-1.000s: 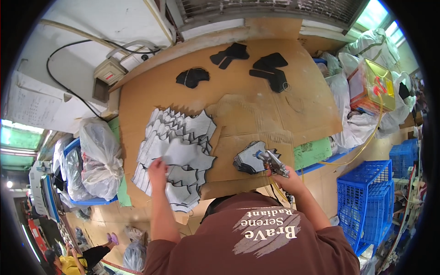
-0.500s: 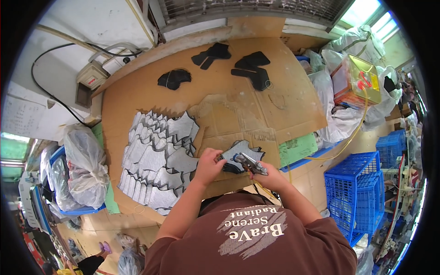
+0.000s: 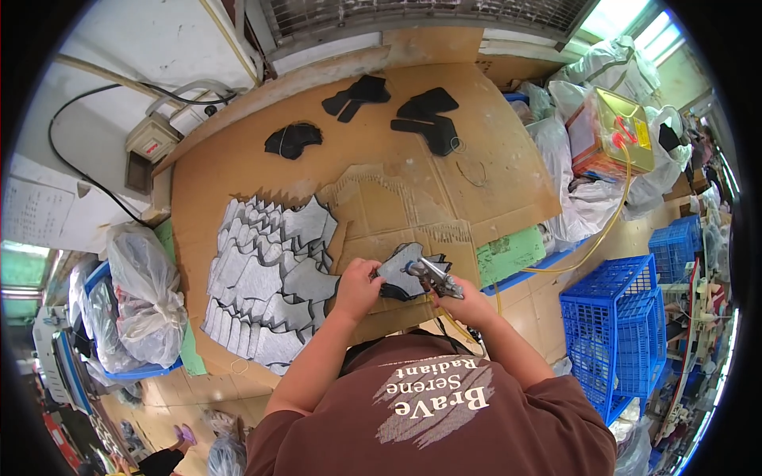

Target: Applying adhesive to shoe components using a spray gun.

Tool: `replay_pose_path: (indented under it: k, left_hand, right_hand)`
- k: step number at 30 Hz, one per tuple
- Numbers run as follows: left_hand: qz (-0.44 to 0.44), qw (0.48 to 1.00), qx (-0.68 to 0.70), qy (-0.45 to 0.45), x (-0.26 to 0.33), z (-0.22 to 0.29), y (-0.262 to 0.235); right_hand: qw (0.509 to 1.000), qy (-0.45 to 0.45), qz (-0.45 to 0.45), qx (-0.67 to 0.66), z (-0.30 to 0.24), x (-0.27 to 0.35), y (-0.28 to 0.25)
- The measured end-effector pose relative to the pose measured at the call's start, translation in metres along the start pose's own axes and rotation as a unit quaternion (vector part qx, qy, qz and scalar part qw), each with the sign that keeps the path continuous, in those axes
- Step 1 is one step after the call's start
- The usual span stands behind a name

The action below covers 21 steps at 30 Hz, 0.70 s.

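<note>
My right hand [image 3: 470, 307] is wrapped round a metal spray gun [image 3: 436, 278], its nozzle end over a light grey cut piece with dark edges [image 3: 398, 263]. The piece lies on the cardboard just in front of me, with darker layers showing under its near edge. My left hand [image 3: 357, 290] has curled fingers, the tips pinched at the left edge of that piece. Left of this hand, overlapping rows of similar grey pieces [image 3: 262, 274] spread over the cardboard. A yellow hose [image 3: 454, 324] runs below my right hand.
Black cut pieces [image 3: 294, 140] lie at the far side of the cardboard-covered table [image 3: 508, 170]. On the right stand a tin can [image 3: 607, 131] with a yellow hose, white plastic bags and blue crates [image 3: 589, 333]. Filled plastic bags [image 3: 143, 285] sit at the left edge.
The view has shifted slightly, moving the table things a little to the left. Over the grey piece, the spray gun has moved slightly rightward. My left hand stays at the piece's left edge.
</note>
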<state>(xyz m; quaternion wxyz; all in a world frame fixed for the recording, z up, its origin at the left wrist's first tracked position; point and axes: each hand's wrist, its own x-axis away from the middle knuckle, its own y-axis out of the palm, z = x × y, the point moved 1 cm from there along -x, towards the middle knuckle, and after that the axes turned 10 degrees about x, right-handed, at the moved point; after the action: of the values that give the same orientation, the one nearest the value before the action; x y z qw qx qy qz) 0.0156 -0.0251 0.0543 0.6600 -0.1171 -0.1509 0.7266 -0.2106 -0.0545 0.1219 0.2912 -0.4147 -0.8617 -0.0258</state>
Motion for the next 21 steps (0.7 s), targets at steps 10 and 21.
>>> replay_pose_path:
  k: [10,21]
  left_hand:
    - [0.017,0.999,-0.034,-0.011,-0.003,0.010,0.001]
    - [0.237,0.920,0.231,-0.211,0.042,-0.035,-0.109]
  right_hand:
    - [0.997,0.014,0.074,-0.034,0.008,0.007,-0.013]
    - [0.999,0.018,0.024,-0.024,0.010,0.011,-0.012]
